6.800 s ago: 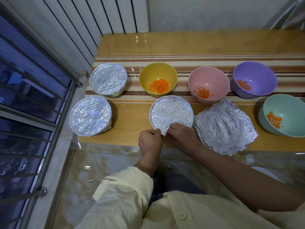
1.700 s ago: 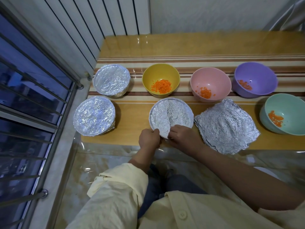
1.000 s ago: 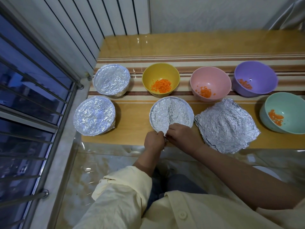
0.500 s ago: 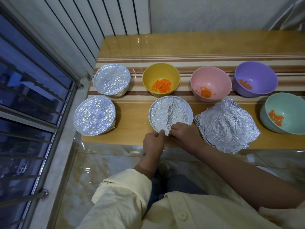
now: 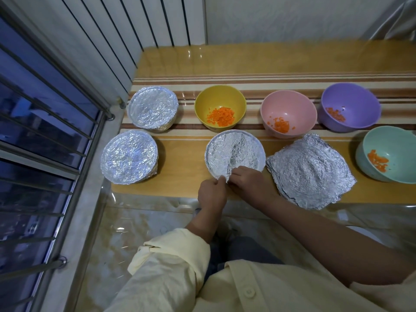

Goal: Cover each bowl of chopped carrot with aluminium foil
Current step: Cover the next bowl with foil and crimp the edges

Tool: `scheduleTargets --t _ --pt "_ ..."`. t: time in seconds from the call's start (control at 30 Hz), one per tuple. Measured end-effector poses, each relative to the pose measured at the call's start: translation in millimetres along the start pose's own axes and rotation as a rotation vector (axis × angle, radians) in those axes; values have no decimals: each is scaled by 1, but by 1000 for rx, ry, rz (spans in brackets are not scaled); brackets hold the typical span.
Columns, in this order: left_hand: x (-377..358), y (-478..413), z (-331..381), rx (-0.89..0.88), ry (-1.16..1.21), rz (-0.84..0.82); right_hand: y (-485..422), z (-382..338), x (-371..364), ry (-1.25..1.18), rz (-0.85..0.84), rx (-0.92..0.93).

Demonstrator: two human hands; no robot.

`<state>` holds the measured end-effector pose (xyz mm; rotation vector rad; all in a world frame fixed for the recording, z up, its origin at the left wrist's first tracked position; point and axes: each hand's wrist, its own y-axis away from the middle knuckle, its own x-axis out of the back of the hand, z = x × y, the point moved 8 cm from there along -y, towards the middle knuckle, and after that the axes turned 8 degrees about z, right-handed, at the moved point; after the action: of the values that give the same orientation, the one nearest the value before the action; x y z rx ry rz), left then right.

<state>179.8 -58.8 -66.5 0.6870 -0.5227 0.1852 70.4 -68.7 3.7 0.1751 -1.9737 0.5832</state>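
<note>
A barred window (image 5: 45, 131) runs down the left side, and beside it a wooden table (image 5: 270, 59) with a striped band carries the bowls. At its left end stand two bowls already sealed with foil: the far covered bowl (image 5: 153, 108) on the stripes and the near covered bowl (image 5: 129, 156) just in front of it, close to the table's edge. To their right, in the back row, a yellow bowl (image 5: 202, 104) sits open with a heap of chopped carrot (image 5: 221, 117) in its bottom. Just in front of it is the middle bowl (image 5: 258, 149), its top spread with a crinkled foil sheet (image 5: 235, 152) whose near edge stands up in a small flap. The left hand (image 5: 212, 193) pinches that flap between thumb and fingers at the near rim, and the right hand (image 5: 247, 183), fingers curled, grips the same edge right beside it, the two hands touching. Further right, a pink bowl (image 5: 290, 104) holds a little carrot, uncovered. In front of it, a stack of loose foil sheets (image 5: 310, 172) lies flat near the table's edge. A purple bowl (image 5: 360, 102) and, nearer, a green bowl (image 5: 396, 143) stand open at the right end, each with some carrot.
</note>
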Motion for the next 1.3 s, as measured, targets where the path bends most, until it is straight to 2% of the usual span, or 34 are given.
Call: scheduleTargets --t 0.1,0.7,0.83,1.1,1.23,1.3 --pt "5 2 5 -36 -89 39 0 -1 -3 -21 -20 1" --pt "19 -2 11 -76 -162 61 -2 -1 3 -50 32 -60" --pt "30 -7 16 -100 -178 132 -1 -1 1 -51 5 -49" --pt "31 -11 24 -98 -174 90 -2 0 4 -56 10 -60" --pt "47 -18 27 -119 -150 238 4 0 2 -40 -20 -32" --pt "49 -19 30 -139 -164 254 6 2 2 -35 -24 -31"
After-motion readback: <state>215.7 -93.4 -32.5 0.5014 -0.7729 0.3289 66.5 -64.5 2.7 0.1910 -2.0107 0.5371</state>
